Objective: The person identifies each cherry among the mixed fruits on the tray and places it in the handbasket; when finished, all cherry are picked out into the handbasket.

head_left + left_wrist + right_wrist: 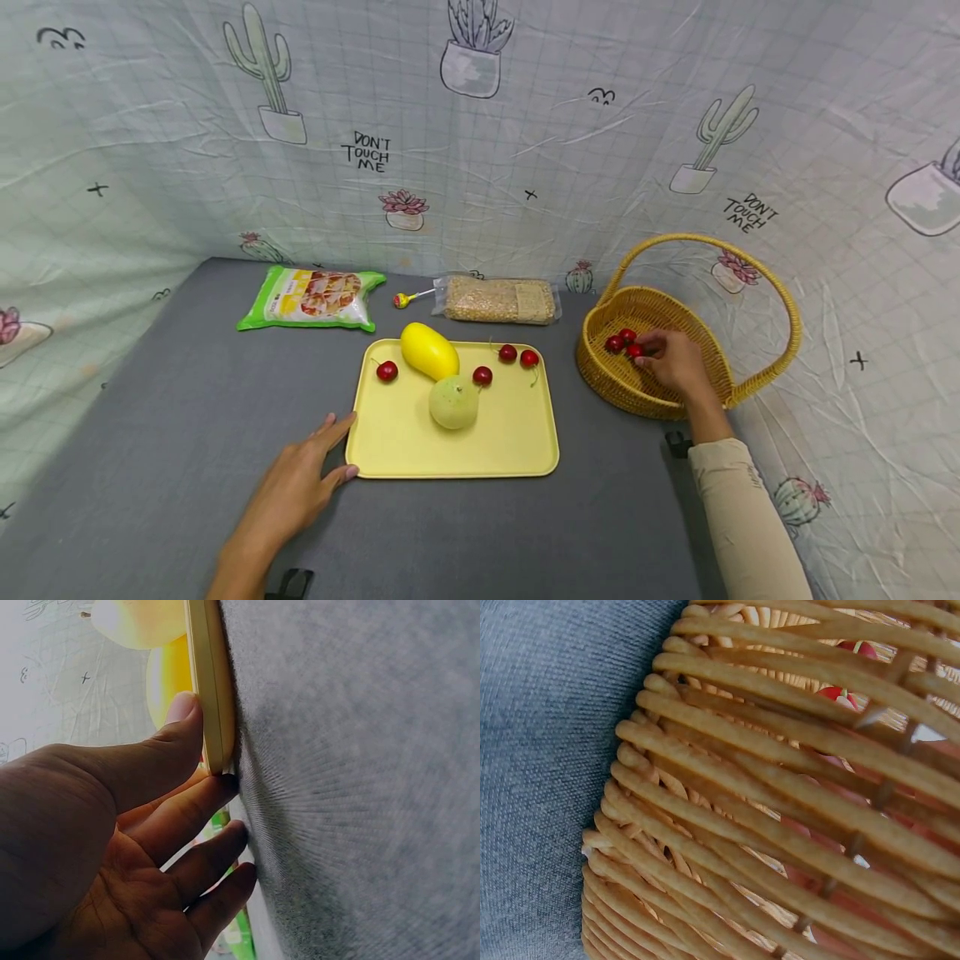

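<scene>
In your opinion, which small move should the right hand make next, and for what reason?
I would probably lift the nearest cherry gently out of the wicker basket: the right hand already seems to pinch it, and the left hand touches the edge of the yellow tray, where four other cherries lie with bare space around them.

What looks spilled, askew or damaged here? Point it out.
Only the yellow fruit looks slightly odd: in the head view its far end overlaps the back rim of the tray, so it may be propped there. I see no spill or damage.
</scene>
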Available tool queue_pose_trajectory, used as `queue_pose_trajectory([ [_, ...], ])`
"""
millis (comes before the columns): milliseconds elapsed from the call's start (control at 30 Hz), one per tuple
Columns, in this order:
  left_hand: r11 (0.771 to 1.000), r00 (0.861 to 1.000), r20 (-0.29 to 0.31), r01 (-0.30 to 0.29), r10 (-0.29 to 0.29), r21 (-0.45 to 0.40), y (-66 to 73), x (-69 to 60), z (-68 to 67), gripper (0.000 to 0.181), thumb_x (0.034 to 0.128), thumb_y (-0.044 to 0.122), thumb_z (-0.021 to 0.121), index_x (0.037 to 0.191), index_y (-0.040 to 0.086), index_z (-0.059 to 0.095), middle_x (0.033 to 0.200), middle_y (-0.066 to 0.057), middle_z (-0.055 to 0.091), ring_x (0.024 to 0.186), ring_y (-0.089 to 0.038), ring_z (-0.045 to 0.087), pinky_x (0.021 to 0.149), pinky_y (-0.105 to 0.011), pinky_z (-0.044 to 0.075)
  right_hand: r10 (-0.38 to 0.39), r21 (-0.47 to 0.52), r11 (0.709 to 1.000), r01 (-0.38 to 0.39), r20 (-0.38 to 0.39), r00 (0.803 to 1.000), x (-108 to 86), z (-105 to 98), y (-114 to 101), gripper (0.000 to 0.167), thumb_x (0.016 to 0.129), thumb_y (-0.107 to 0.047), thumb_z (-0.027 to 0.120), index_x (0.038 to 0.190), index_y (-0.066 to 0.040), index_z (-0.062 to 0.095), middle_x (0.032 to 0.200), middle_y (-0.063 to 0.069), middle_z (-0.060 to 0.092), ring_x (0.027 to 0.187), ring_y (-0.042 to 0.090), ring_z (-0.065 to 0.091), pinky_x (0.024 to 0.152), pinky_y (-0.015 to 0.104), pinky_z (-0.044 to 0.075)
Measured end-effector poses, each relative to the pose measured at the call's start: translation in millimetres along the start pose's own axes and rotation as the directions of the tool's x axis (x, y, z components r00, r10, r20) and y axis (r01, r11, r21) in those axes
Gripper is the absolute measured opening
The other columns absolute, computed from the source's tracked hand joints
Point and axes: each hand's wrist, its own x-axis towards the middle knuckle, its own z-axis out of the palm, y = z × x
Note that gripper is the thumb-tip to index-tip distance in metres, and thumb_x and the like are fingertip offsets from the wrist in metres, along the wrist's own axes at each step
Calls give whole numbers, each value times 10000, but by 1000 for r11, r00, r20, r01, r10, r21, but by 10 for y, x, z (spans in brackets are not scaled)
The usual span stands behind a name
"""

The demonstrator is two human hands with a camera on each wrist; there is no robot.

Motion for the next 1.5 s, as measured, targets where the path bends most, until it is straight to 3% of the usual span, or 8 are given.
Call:
queue_pose_trajectory([
  [133,1000,1000,-2,-5,5,-4,3,3,-3,774,877,139,872,1567,66,528,1555,-295,532,1420,-483,554,1090,-684,489,4,8,1000,-4,5,1000,5,14,15,251,960,-104,797,1197,-29,761,1164,233,776,983,367,707,861,526,581],
  [400,1000,1000,2,3,-3,-5,8,4,-4,777,876,140,872,1568,67,527,1558,-293,528,1424,-482,551,1096,-681,487,13,5,1000,-13,-11,1000,3,7,17,290,940,-118,823,1207,-23,763,1173,230,778,962,351,704,815,460,572],
  [633,1000,1000,5,10,-10,-5,9,4,2,775,878,138,869,1571,72,525,1566,-290,520,1423,-485,550,1098,-681,485,-5,19,1000,6,-68,998,-43,0,-18,344,949,-131,818,1265,-18,747,1230,243,752,1049,397,675,904,559,554],
  [700,1000,1000,1,4,-4,-7,5,1,4,773,878,135,869,1569,71,527,1562,-293,522,1421,-486,552,1097,-681,486,-15,26,1000,18,-93,996,-54,-6,-29,336,953,-136,817,1261,-21,749,1203,245,757,1038,395,680,879,536,552],
  [867,1000,1000,-8,-8,8,-8,-3,4,7,770,877,135,869,1564,66,531,1557,-296,526,1418,-487,555,1093,-682,488,-56,53,996,68,-201,978,-64,-7,-56,299,954,-124,815,1237,-42,762,1149,221,763,974,352,681,730,340,507],
  [1033,1000,1000,-2,3,-3,-2,-1,12,6,772,879,136,868,1568,66,526,1561,-296,521,1421,-489,551,1098,-685,483,-125,71,985,159,-350,929,-71,22,-78,278,934,-113,835,1195,-38,775,1138,220,754,979,372,647,734,288,418],
  [1233,1000,1000,15,20,-20,4,9,15,0,777,881,140,868,1572,69,521,1568,-303,510,1421,-499,546,1100,-689,480,-205,68,958,278,-512,834,-110,60,-158,286,875,-77,881,1140,-23,789,1071,200,778,945,385,649,786,341,423],
  [1500,1000,1000,-1,-3,3,-1,-6,10,0,767,879,132,868,1563,57,529,1556,-301,525,1425,-486,547,1103,-682,482,-294,28,923,383,-591,752,-245,81,-404,351,800,-78,934,1124,-27,808,1021,186,792,867,317,590,748,284,400],
])
